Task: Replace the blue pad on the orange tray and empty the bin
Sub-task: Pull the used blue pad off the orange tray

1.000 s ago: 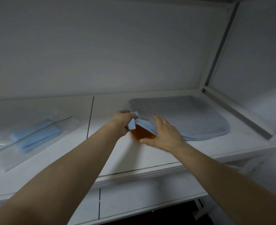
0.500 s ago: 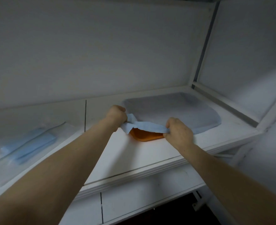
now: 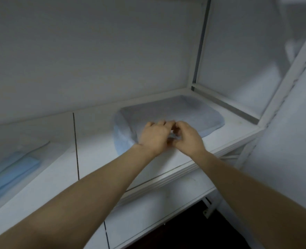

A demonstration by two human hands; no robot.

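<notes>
The blue pad (image 3: 166, 112) hid the orange tray beneath it, blur smeared the fingers (image 3: 160, 123) at its near edge, and the bag (image 3: 13, 168) well left of it was cropped.

You face a white shelf (image 3: 94, 141) with a dark seam (image 3: 76, 144) running front to back, closed in by a plain back wall (image 3: 94, 60) and a side panel (image 3: 238, 51) on your right. At your far left on it lies a clear plastic bag (image 3: 17, 159) holding folded blue sheets. Below, you see a lower shelf (image 3: 157, 212) and a small metal bracket (image 3: 207, 207).
</notes>
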